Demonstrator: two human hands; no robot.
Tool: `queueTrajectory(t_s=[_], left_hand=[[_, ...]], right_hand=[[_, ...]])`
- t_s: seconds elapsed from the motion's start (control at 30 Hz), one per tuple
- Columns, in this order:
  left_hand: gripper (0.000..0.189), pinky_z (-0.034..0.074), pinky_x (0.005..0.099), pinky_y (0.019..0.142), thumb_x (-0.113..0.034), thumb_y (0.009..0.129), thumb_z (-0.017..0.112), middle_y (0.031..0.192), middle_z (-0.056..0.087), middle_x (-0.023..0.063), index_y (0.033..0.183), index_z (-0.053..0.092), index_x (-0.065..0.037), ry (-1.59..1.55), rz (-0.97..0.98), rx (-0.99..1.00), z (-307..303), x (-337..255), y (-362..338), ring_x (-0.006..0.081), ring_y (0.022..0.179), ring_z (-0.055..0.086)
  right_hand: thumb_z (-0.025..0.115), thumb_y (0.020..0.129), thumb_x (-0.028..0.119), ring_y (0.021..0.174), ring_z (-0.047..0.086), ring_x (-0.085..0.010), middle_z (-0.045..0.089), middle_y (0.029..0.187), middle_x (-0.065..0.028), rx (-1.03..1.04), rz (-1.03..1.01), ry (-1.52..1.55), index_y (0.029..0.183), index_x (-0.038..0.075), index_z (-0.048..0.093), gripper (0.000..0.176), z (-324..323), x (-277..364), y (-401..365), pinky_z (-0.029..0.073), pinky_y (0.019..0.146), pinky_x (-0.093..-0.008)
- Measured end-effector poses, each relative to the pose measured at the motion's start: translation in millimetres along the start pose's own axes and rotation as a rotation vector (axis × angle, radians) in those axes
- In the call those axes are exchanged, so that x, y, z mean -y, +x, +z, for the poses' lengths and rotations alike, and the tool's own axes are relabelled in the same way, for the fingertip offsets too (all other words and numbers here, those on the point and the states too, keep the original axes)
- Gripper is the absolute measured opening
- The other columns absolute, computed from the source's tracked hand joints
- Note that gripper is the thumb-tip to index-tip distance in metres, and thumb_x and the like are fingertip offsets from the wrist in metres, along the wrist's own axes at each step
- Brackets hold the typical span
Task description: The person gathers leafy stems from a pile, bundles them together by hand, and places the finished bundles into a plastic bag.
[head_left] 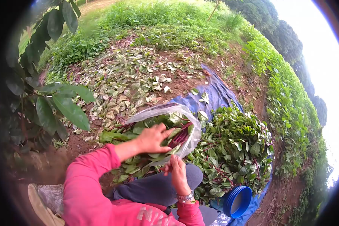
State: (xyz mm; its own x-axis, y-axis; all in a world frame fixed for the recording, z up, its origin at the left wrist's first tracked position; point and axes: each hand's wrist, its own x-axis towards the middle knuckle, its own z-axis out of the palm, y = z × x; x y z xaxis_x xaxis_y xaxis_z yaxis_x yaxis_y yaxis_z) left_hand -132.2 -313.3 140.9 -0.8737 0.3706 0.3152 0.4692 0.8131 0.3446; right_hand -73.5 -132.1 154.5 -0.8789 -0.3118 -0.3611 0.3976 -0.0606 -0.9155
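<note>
Evidently, the right hand (177, 174) pinches the near rim of the transparent plastic bag (194, 140) at centre frame; the left hand (151, 139), fingers spread, lies over the purple-stemmed leafy greens (181, 136) in its mouth. A steady pinch and flat, gentle pressure should spare film and leaves. Lower right, the blue tub (228, 203) and leafy heap (246, 147) hem movement; beyond, towards upper centre, the tarpaulin's (218, 90) edge meets more open, leaf-littered soil (120, 79).
</note>
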Motion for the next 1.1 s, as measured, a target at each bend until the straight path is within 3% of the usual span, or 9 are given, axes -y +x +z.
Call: queueTrajectory(t_s=[0.17, 0.23, 0.3, 0.37, 0.57, 0.67, 0.83, 0.97, 1.1], left_hand=[[0.064, 0.054, 0.0314, 0.055, -0.020, 0.079, 0.051, 0.103, 0.047, 0.0107, 0.139, 0.032, -0.008, 0.208, -0.071, -0.227, 109.7, -27.9, 51.5, 0.0229, 0.084, 0.056], [0.059, 0.053, 0.0291, 0.054, -0.016, 0.079, 0.050, 0.102, 0.048, 0.0103, 0.136, 0.037, -0.007, 0.124, -0.081, -0.278, 105.9, -38.9, 81.0, 0.0222, 0.085, 0.055], [0.056, 0.054, 0.0290, 0.060, -0.017, 0.078, 0.052, 0.102, 0.048, 0.0096, 0.132, 0.041, -0.007, 0.097, -0.092, -0.254, 100.4, -51.3, 98.1, 0.0220, 0.087, 0.055], [0.064, 0.054, 0.0342, 0.067, -0.022, 0.077, 0.056, 0.109, 0.047, 0.0122, 0.136, 0.036, -0.009, 0.034, -0.112, -0.150, 104.2, -52.4, 103.2, 0.0263, 0.094, 0.055], [0.075, 0.053, 0.0398, 0.072, -0.030, 0.075, 0.065, 0.116, 0.048, 0.0166, 0.139, 0.032, -0.010, -0.138, -0.098, -0.107, 87.5, -37.9, 62.3, 0.0320, 0.093, 0.057], [0.078, 0.052, 0.0420, 0.075, -0.030, 0.075, 0.066, 0.114, 0.050, 0.0183, 0.140, 0.028, -0.010, -0.192, -0.151, 0.062, 61.6, -36.0, 55.4, 0.0345, 0.094, 0.057], [0.066, 0.051, 0.0427, 0.077, -0.031, 0.080, 0.062, 0.110, 0.053, 0.0207, 0.134, 0.036, -0.005, -0.286, -0.033, 0.346, -55.6, -23.2, 24.8, 0.0354, 0.096, 0.059], [0.063, 0.051, 0.0388, 0.079, -0.044, 0.083, 0.060, 0.114, 0.050, 0.0186, 0.128, 0.042, -0.003, -0.078, -0.258, -0.534, -78.3, 55.4, -20.3, 0.0327, 0.099, 0.056], [0.075, 0.046, 0.0459, 0.083, -0.055, 0.078, 0.061, 0.115, 0.045, 0.0165, 0.135, 0.036, -0.013, -0.146, -0.157, -0.441, -43.3, 28.1, 13.2, 0.0307, 0.102, 0.053]], right_hand=[[0.040, 0.098, 0.031, 0.040, 0.046, -0.0112, 0.047, 0.054, -0.0035, -0.156, -0.133, -0.089, 0.073, 0.005, 0.047, 0.036, -17.2, 39.9, 19.6, 0.049, 0.048, -0.0278], [0.043, 0.097, 0.025, 0.038, 0.046, -0.0151, 0.048, 0.052, -0.0056, -0.341, -0.312, -0.715, 0.073, 0.004, 0.048, 0.033, -32.0, 64.7, 19.7, 0.044, 0.044, -0.0306], [0.051, 0.088, 0.011, 0.069, 0.058, -0.0286, 0.059, 0.076, -0.0132, -0.522, -0.885, -1.354, 0.085, 0.002, 0.052, 0.009, -21.3, 86.8, 8.8, 0.046, 0.059, -0.0368], [0.055, 0.079, 0.011, 0.081, 0.059, -0.0318, 0.059, 0.089, -0.0122, -0.392, -0.926, -1.230, 0.093, 0.005, 0.052, 0.015, -13.3, 90.2, 3.7, 0.046, 0.071, -0.0427], [0.061, 0.071, 0.019, 0.096, 0.058, -0.0227, 0.061, 0.089, -0.0085, 0.179, -0.135, -2.075, 0.096, 0.008, 0.059, 0.027, -24.2, 34.5, -5.4, 0.034, 0.092, -0.0491], [0.059, 0.074, 0.020, 0.093, 0.058, -0.0201, 0.062, 0.086, -0.0038, 0.343, -0.640, -2.148, 0.088, 0.010, 0.061, 0.017, -18.2, 2.7, -4.0, 0.036, 0.085, -0.0442], [0.063, 0.076, 0.027, 0.084, 0.059, -0.0181, 0.059, 0.077, 0.0017, 0.400, -0.476, -1.778, 0.083, 0.017, 0.063, 0.013, 2.4, 69.9, -18.4, 0.040, 0.074, -0.0412], [0.078, 0.063, 0.025, 0.108, 0.046, -0.0313, 0.048, 0.114, -0.0129, -0.362, -0.878, -1.528, 0.116, 0.011, 0.049, 0.062, 2.4, 115.6, -11.2, 0.035, 0.089, -0.0467], [0.076, 0.065, 0.029, 0.111, 0.049, -0.0331, 0.048, 0.121, -0.0162, -0.718, -0.735, -1.567, 0.127, 0.013, 0.041, 0.073, 0.7, 122.7, 51.1, 0.040, 0.083, -0.0468]])
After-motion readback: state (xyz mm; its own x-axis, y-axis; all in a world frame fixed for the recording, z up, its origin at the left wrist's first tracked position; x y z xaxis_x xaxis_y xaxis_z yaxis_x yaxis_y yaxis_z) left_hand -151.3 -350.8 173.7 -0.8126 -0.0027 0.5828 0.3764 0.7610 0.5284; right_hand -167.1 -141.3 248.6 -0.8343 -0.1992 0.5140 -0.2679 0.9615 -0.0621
